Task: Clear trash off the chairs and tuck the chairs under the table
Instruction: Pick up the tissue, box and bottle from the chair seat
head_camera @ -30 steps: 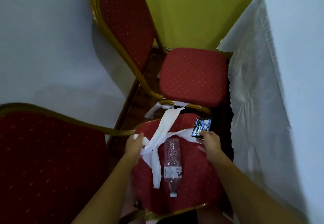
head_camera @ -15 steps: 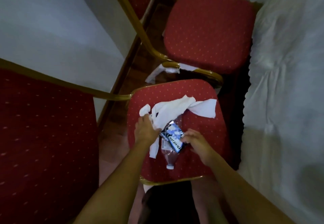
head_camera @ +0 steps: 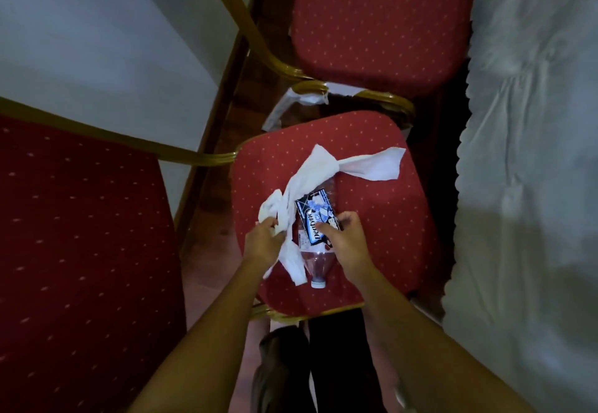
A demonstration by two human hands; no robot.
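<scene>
Head view: left hand grips white crumpled paper strip; right hand pinches blue-black gum packet over clear plastic bottle on red padded chair.

We see the near chair seat, red with pale dots, carrying the litter. A clear plastic bottle lies on its side on the cushion, cap toward the front edge. A white paper strip trails across the seat and over the bottle, and a gum pack rests on top of the bottle. The far chair seat stands just beyond it.
</scene>
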